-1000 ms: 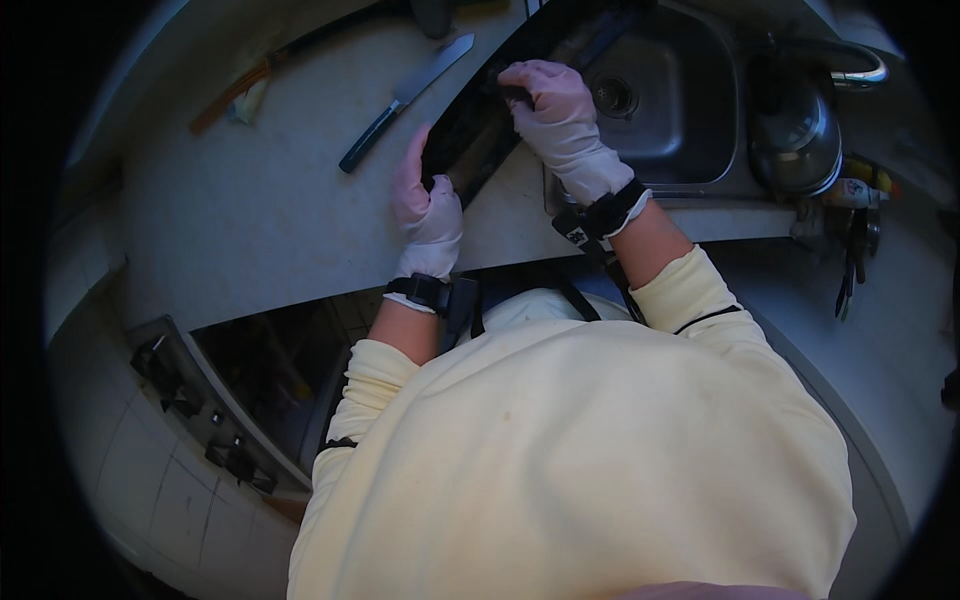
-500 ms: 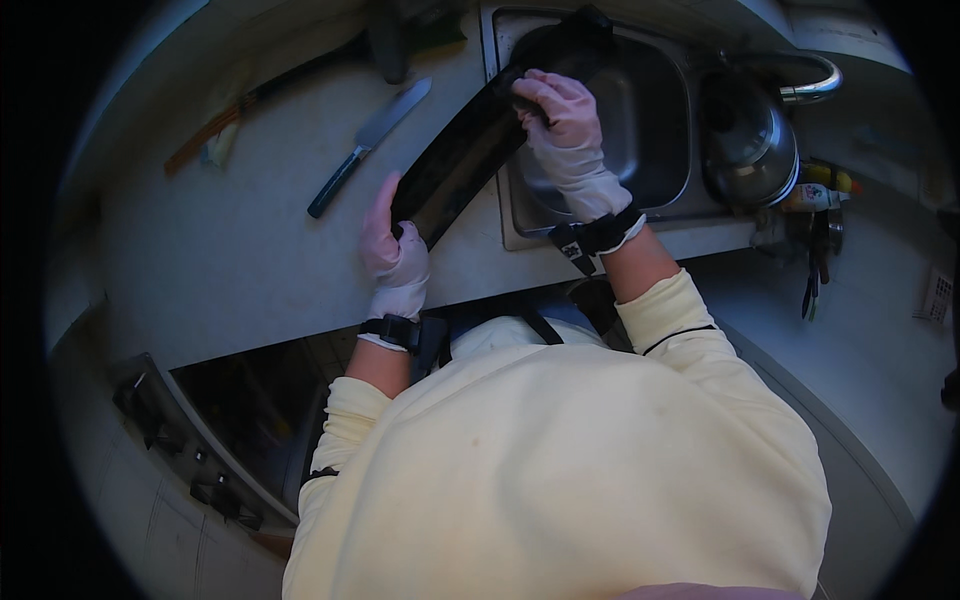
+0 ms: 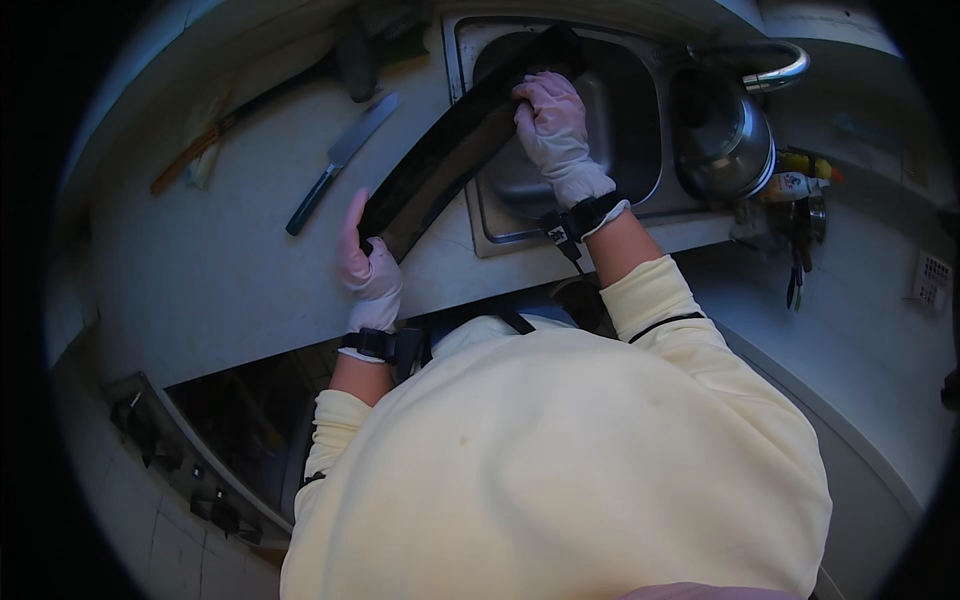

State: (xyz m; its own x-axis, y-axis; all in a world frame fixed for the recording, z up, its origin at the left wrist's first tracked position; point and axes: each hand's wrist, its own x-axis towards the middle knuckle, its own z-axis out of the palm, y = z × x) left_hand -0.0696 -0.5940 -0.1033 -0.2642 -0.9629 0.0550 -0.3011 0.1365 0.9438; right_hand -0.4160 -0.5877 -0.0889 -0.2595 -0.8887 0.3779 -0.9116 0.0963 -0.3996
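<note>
Grasped with the left hand (image 3: 372,275) the near end of a long dark tray-like piece (image 3: 450,155), near the front edge of the worktop (image 3: 220,260); slanted its length rightward over the sink (image 3: 625,140); seemingly clasped its far part with the right hand (image 3: 555,118).

- knife (image 3: 342,163) on the table (image 3: 230,270), left of the panel (image 3: 440,150);
- panel's far end over the sink (image 3: 625,140);
- pot (image 3: 722,135) right of sink;
- tap (image 3: 780,78) behind pot; bottles (image 3: 795,187) right of pot

Left hand (image 3: 370,275) is holding long dark object (image 3: 440,165) left of sink (image 3: 635,150); right hand (image 3: 552,115) is holding it over sink; knife (image 3: 345,158) is lying farther left.
</note>
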